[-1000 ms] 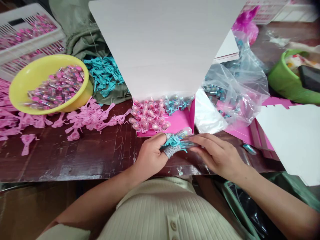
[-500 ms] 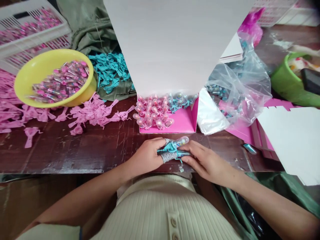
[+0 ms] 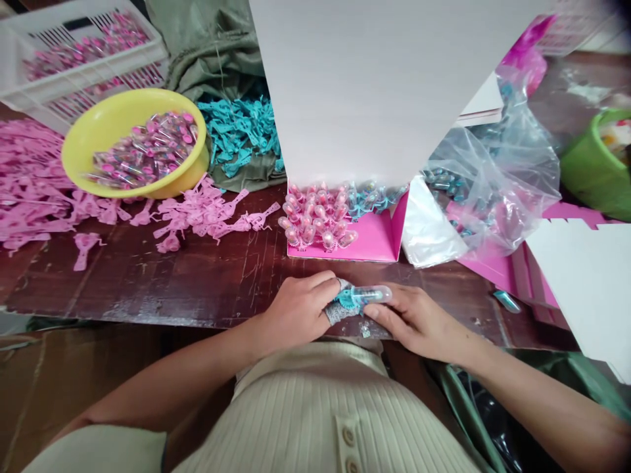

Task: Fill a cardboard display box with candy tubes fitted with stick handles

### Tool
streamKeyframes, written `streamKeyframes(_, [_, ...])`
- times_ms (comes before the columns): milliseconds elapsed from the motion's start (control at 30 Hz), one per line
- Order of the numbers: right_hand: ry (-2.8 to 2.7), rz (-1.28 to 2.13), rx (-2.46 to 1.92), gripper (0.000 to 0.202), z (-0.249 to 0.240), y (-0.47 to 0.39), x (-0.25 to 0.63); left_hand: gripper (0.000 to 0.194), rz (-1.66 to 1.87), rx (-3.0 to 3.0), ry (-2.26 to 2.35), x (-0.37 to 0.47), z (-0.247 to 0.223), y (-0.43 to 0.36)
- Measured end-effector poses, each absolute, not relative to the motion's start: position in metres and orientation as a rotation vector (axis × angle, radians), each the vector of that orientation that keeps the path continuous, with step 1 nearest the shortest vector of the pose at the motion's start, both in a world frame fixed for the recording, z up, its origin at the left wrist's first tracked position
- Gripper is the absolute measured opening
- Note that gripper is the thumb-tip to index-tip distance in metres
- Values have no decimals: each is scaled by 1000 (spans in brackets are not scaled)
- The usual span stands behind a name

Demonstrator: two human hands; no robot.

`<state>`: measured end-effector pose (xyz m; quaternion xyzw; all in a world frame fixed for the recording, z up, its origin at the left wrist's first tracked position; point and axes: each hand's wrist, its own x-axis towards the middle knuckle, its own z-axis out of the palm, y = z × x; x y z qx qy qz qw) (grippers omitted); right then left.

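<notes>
My left hand (image 3: 303, 305), with grey wrapping on its fingertips, is closed around teal plastic pieces (image 3: 349, 299) near the table's front edge. A clear capsule tube (image 3: 375, 293) points right out of them. My right hand (image 3: 414, 318) pinches the right side of these pieces with thumb and fingers; how many pieces there are is partly hidden. Just beyond my hands is a pink display box (image 3: 372, 240) with a tall white lid (image 3: 365, 85). Pink capsule-topped pieces (image 3: 318, 213) fill its left part, and teal ones (image 3: 372, 197) stand along the back.
At left are a yellow basin (image 3: 79, 154) of capsules, a white crate (image 3: 93, 69), loose pink pieces (image 3: 197, 213) and a teal pile (image 3: 241, 131). At right lie a clear plastic bag (image 3: 507, 190), a single teal tube (image 3: 507, 301), white card (image 3: 586, 276) and a green container (image 3: 586, 154).
The view has shifted, so the table items appear farther right. The capsule between my hands has turned from slanting upward to nearly level, and the second tube below it no longer shows.
</notes>
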<state>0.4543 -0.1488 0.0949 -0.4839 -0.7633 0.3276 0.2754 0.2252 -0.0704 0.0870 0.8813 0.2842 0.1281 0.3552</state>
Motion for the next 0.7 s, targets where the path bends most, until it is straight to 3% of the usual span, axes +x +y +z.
streamKeyframes(100, [-1949, 1013, -1309, 17, 103, -146, 463, 20, 372, 1890, 735, 232, 89, -66])
streamKeyframes(200, [-2003, 836, -1278, 44, 104, -146, 473, 22, 325, 1545, 756, 238, 92, -63])
streamKeyframes(233, [-2029, 760, -1271, 43, 103, -146, 475, 22, 310, 1498, 761, 238, 93, -62])
streamKeyframes(333, [-2069, 661, -1295, 15, 101, -145, 481, 23, 323, 1517, 796, 239, 96, -61])
streamKeyframes(367, [-2072, 658, -1307, 15, 101, -144, 483, 23, 338, 1532, 806, 239, 97, -61])
streamKeyframes(433, [-2075, 655, -1318, 22, 104, -142, 491, 24, 326, 1506, 815, 241, 99, -60])
streamKeyframes(533, [-2091, 600, -1298, 63, 114, -138, 505, 27, 116, 1280, 813, 248, 102, -61])
streamKeyframes(600, [-2186, 634, -1211, 75, 121, -136, 514, 26, -49, 1168, 763, 255, 107, -62])
streamKeyframes(700, [-2283, 789, -1003, 48, 130, -130, 528, 26, -131, 1435, 625, 265, 119, -53])
